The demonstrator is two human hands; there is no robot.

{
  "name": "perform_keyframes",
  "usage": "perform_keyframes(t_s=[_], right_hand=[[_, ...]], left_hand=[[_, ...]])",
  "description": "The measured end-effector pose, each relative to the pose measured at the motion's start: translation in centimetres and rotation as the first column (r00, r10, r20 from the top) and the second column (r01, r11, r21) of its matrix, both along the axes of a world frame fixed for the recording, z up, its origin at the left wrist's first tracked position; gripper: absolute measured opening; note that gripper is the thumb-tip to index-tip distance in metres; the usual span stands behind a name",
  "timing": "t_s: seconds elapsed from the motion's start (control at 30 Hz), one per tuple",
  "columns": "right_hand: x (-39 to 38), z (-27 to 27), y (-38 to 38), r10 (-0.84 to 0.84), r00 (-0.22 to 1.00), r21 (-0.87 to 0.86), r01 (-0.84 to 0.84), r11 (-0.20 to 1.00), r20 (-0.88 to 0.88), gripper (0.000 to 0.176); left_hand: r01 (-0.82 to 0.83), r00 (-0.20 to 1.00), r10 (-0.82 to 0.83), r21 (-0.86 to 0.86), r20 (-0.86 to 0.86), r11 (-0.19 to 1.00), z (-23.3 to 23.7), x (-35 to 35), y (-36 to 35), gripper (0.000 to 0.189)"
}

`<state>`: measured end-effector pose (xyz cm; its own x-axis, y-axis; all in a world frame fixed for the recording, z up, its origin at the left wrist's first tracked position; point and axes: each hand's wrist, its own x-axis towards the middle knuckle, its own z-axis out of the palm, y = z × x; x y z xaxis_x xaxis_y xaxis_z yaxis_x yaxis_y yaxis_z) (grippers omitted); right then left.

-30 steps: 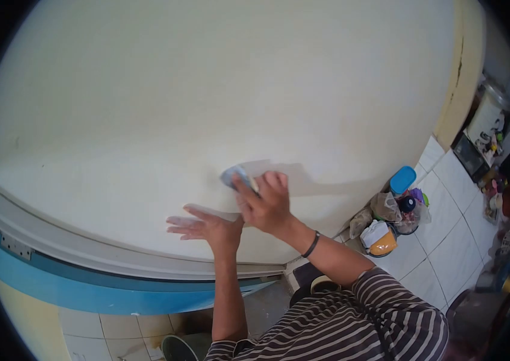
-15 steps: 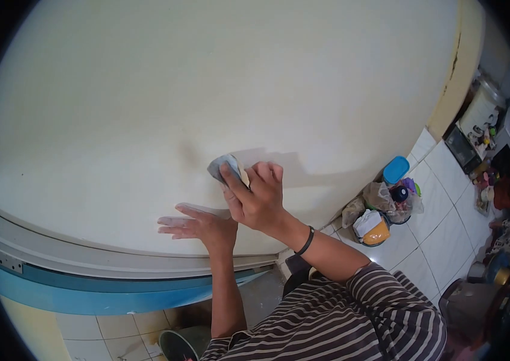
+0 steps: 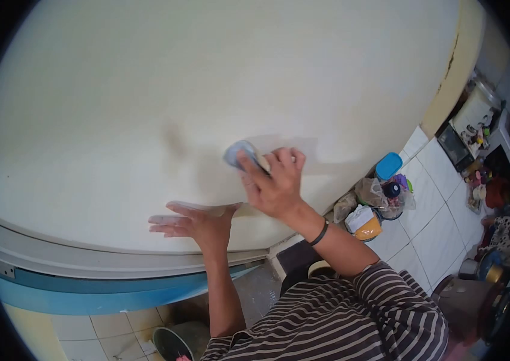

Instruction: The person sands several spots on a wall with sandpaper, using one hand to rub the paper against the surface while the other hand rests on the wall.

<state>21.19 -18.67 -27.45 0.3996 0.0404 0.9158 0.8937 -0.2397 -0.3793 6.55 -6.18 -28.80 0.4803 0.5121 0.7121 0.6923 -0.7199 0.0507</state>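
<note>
Your right hand (image 3: 276,183) presses 1 grey-blue folded pad (image 3: 237,151) against the cream painted wall (image 3: 207,78), low at its middle, fingers close together over the pad. Your left hand (image 3: 198,222) lies flat on the wall just below, fingers slightly spread, holding nothing. 1 blue-lidded plastic container (image 3: 388,165) stands at the wall's foot.

right hand (image 3: 276,186) on pad (image 3: 238,153) against wall (image 3: 207,90) | left hand (image 3: 192,222) flat on wall, below-left
</note>
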Motion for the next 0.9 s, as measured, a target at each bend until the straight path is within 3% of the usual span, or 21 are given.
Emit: perform_keyframes(t_s=[0.07, 0.17, 0.27, 0.37, 0.47, 0.6, 0.73, 0.9], right_hand=[[0.5, -3.3, -1.1, -0.026, 0.999, -0.056, 0.024, 0.998, -0.024, 0.051], [1.4, -3.4, -1.5, -0.021, 1.000, -0.082, 0.021, 0.996, 0.008, 0.051], [2.1, 1.8, -1.5, 0.025, 0.999, -0.034, -0.024, 0.999, 0.045, 0.053], [2.6, 2.8, -1.7, 0.051, 0.996, -0.040, -0.049, 0.998, 0.073, 0.054], [3.2, -0.9, -4.0, -0.029, 0.999, -0.109, 0.027, 0.994, -0.013, 0.047], [4.6, -1.0, -5.3, -0.059, 0.998, -0.128, 0.063, 0.990, 0.036, 0.042], [4.8, 4.1, -4.4, -0.002, 0.999, -0.065, 0.005, 0.998, 0.049, 0.039], [4.9, 0.1, -5.4, -0.032, 0.999, -0.092, 0.034, 0.995, 0.018, 0.046]], left_hand=[[-0.009, 1.000, 0.009, -0.006, 0.003, 1.000, -0.1, 0.0, 0.2, 0.180], [0.007, 1.000, -0.007, 0.007, 0.002, 1.000, -0.4, 0.0, 0.4, 0.180], [-0.029, 1.000, 0.029, -0.050, 0.008, 0.998, 0.8, 0.3, -0.2, 0.179], [-0.127, 0.992, 0.124, -0.138, -0.032, 0.982, 1.2, 0.6, -1.0, 0.178], [-0.198, 0.980, 0.188, -0.211, -0.065, 0.957, 2.5, 1.1, -1.8, 0.179], [-0.107, 0.994, 0.106, -0.122, -0.021, 0.987, 1.6, 0.8, -1.1, 0.180], [-0.090, 0.996, 0.088, -0.124, -0.015, 0.988, 2.3, 0.8, -1.7, 0.179], [-0.168, 0.985, 0.157, -0.207, -0.069, 0.964, 2.8, 1.1, -2.3, 0.177]])
